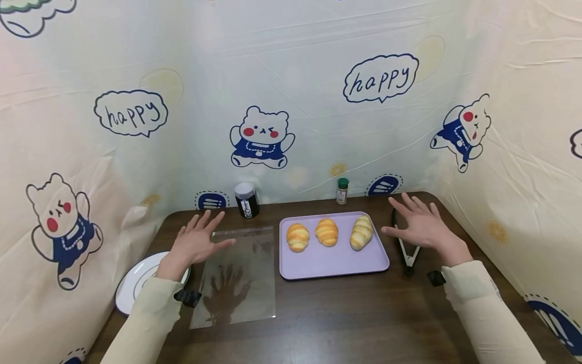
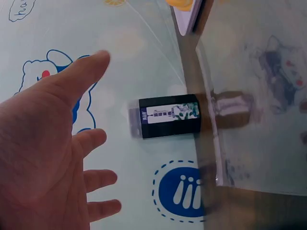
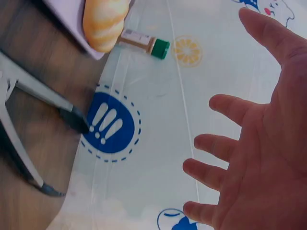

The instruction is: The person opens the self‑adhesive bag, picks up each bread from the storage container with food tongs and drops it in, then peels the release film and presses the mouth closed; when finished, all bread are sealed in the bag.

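My left hand (image 1: pixel 196 241), fingers spread and holding nothing, hovers above the left part of the table, over a clear plastic bag (image 1: pixel 252 273) lying flat. The right hand (image 1: pixel 420 225) is likewise spread and bare, held over a pair of tongs (image 1: pixel 407 255) whose arms stand apart. Between the hands lies a lilac tray (image 1: pixel 334 268) bearing three bread rolls: a striped one (image 1: pixel 297 237) at left, another (image 1: pixel 327 232) in the middle and a longer, paler one (image 1: pixel 361 233) at right. In the right wrist view the tongs (image 3: pixel 38 88) show dark tips.
A white plate (image 1: pixel 136 275) with dark rings sits at the left edge, partly behind my left forearm. Along the back stand a dark jar (image 1: pixel 247 202) with a pale lid and a small green-capped shaker bottle (image 1: pixel 342 192). A printed cloth (image 1: pixel 309 111) walls the table's back and sides.
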A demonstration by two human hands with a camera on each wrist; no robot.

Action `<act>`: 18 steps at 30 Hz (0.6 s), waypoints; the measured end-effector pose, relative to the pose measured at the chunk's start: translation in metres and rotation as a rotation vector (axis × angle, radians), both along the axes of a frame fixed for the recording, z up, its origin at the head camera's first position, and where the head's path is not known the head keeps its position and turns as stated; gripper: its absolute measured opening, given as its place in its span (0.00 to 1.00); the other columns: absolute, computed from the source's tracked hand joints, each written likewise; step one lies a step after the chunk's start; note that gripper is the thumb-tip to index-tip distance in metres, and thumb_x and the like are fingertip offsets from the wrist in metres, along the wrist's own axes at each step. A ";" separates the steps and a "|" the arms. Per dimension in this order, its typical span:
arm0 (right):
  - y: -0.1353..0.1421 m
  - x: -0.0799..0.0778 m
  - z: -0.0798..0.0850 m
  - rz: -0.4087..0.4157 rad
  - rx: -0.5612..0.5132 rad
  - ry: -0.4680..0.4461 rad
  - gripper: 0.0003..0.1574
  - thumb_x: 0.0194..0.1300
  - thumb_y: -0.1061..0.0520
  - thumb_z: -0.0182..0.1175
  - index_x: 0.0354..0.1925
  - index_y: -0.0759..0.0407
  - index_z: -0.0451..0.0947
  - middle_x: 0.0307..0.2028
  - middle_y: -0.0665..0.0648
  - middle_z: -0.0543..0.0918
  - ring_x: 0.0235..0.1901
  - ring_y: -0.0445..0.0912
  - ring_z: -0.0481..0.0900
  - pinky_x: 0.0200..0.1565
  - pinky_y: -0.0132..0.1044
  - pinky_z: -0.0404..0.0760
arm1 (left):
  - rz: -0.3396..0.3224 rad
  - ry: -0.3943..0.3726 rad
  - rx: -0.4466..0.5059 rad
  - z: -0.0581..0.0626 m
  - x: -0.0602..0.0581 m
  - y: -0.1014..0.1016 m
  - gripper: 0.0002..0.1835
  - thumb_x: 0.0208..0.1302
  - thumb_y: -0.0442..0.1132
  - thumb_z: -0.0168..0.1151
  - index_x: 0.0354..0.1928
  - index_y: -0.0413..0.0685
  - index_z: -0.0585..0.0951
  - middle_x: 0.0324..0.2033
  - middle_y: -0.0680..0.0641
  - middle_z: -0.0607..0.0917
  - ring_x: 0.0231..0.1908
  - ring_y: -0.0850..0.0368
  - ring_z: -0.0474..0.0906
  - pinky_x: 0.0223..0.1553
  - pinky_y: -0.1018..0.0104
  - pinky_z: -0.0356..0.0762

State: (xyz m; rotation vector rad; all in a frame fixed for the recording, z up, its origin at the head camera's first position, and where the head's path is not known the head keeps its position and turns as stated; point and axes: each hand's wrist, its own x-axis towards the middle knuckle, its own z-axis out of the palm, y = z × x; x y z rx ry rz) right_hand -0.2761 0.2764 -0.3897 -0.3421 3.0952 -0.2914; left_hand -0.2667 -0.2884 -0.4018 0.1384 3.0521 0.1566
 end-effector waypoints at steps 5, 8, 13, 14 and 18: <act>-0.011 -0.001 -0.003 0.051 -0.011 0.011 0.62 0.61 0.20 0.52 0.78 0.53 0.52 0.77 0.71 0.51 0.74 0.73 0.48 0.70 0.75 0.43 | -0.021 -0.027 0.054 -0.006 0.000 -0.001 0.57 0.56 0.80 0.52 0.80 0.58 0.49 0.78 0.33 0.49 0.75 0.24 0.43 0.67 0.22 0.49; -0.018 -0.001 -0.006 0.089 -0.026 0.027 0.59 0.62 0.23 0.55 0.77 0.55 0.55 0.76 0.71 0.55 0.73 0.72 0.53 0.70 0.73 0.49 | -0.055 -0.041 0.114 -0.009 0.000 -0.001 0.55 0.56 0.72 0.63 0.79 0.54 0.55 0.77 0.33 0.52 0.74 0.25 0.47 0.65 0.23 0.54; -0.034 0.001 -0.009 0.139 -0.092 0.035 0.53 0.63 0.33 0.62 0.75 0.58 0.59 0.73 0.70 0.62 0.72 0.69 0.59 0.71 0.69 0.55 | -0.118 -0.057 0.195 -0.018 0.003 -0.002 0.47 0.57 0.55 0.72 0.75 0.48 0.63 0.75 0.33 0.58 0.71 0.26 0.56 0.63 0.27 0.63; -0.038 0.002 -0.011 0.143 -0.107 0.032 0.52 0.63 0.34 0.63 0.75 0.57 0.60 0.73 0.70 0.63 0.72 0.69 0.60 0.70 0.69 0.57 | -0.127 -0.053 0.199 -0.020 0.003 -0.002 0.46 0.58 0.53 0.72 0.75 0.47 0.64 0.75 0.33 0.60 0.71 0.26 0.58 0.63 0.28 0.64; -0.052 0.003 -0.016 0.153 -0.157 0.023 0.50 0.63 0.35 0.64 0.74 0.56 0.63 0.70 0.67 0.69 0.69 0.66 0.66 0.66 0.67 0.65 | -0.146 -0.031 0.218 -0.027 0.004 -0.004 0.42 0.58 0.49 0.73 0.73 0.47 0.67 0.73 0.34 0.65 0.69 0.29 0.62 0.64 0.31 0.66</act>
